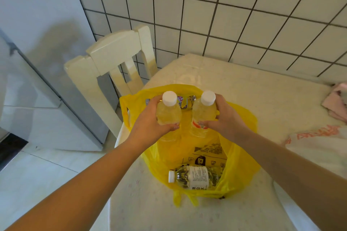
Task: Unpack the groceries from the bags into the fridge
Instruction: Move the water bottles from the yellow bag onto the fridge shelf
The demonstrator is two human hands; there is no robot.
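Left hand [150, 118] grips one white-capped bottle [168, 110], right hand [225, 118] grips a second bottle [204, 108], both upright above the open yellow bag [242, 155] at frame center. A third bottle [193, 176] lies sideways inside the bag on the table [262, 88]; the fridge [37, 43] stands at the left edge, beside a white chair [112, 50].
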